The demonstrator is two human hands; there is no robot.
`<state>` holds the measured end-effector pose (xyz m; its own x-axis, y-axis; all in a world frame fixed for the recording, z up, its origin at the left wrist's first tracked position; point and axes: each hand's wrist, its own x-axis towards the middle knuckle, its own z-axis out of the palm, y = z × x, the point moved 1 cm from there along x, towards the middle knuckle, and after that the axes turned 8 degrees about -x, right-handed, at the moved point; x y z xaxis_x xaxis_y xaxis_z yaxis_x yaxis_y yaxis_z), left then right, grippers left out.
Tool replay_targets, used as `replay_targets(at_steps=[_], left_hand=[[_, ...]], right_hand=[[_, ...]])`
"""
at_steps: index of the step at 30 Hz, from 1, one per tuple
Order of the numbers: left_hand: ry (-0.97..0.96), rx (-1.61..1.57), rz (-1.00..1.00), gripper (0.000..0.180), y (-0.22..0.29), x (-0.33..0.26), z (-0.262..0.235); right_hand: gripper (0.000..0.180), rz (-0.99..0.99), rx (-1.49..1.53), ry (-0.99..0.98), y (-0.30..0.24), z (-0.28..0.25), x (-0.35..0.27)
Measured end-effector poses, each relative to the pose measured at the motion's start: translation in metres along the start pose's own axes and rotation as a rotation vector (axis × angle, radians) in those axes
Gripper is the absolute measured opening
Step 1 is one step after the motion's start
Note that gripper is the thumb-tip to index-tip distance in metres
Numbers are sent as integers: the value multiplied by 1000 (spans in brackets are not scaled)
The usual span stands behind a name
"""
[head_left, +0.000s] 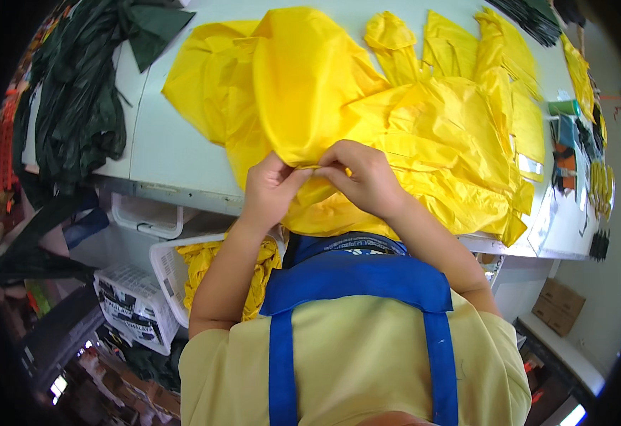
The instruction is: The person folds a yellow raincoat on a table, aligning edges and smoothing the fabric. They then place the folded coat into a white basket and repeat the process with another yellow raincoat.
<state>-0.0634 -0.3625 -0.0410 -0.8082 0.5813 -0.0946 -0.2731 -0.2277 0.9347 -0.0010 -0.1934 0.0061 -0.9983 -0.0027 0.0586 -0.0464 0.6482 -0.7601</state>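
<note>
A large yellow waterproof garment lies spread and crumpled over the white table, its near part hanging over the front edge. My left hand pinches an edge of this yellow fabric between thumb and fingers. Right beside it, my right hand pinches the same edge, so the fingertips of both hands almost meet. Beyond the hands a broad fold of the fabric stands up in a rounded bulge. Whatever small detail lies between the fingertips is too small to make out.
Dark green garments are heaped at the table's left end. Below the front edge stands a white basket with yellow fabric inside. Tools and a green roll lie at the right. A cardboard box sits at lower right.
</note>
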Motion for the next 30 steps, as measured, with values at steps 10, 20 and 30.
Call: replay_targets(at_steps=[10,20,30], left_hand=[[143,-481,-440,68,-3,45,-85],[259,1353,98,62,9,146,1],[615,959,43,53,15,131,-125]], right_hand=[[65,958,-907,667,348,-207,-109],[47,875,59,392,255,-124,-2],[25,587,1348,717,211,-135,-49]])
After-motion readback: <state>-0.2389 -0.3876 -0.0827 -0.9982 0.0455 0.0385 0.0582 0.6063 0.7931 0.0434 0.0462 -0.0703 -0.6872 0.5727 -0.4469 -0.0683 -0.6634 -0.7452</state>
